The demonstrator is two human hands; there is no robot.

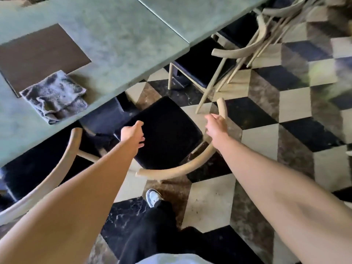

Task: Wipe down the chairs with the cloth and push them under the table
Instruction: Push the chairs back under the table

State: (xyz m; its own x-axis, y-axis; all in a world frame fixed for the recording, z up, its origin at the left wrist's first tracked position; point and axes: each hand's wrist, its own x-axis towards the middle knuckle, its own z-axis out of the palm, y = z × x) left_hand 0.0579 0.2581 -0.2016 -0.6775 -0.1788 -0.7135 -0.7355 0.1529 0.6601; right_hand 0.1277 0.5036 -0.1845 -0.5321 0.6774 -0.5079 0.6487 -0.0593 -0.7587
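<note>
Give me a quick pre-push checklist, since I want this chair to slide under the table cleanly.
1. Right hand grips the curved backrest: ok.
2. Left hand holds the chair: cannot tell; it is over the black seat.
3. Cloth off the chair: ok, it lies on the table.
4. Seat aligned with the table edge: not ok, it sits at an angle.
5. Neighbouring chair clear of the path: ok.

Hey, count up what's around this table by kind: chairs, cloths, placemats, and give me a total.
Pale wooden chairs with black seats: 4
Crumpled grey cloths: 1
Dark brown rectangular placemats: 1
Total: 6
</note>
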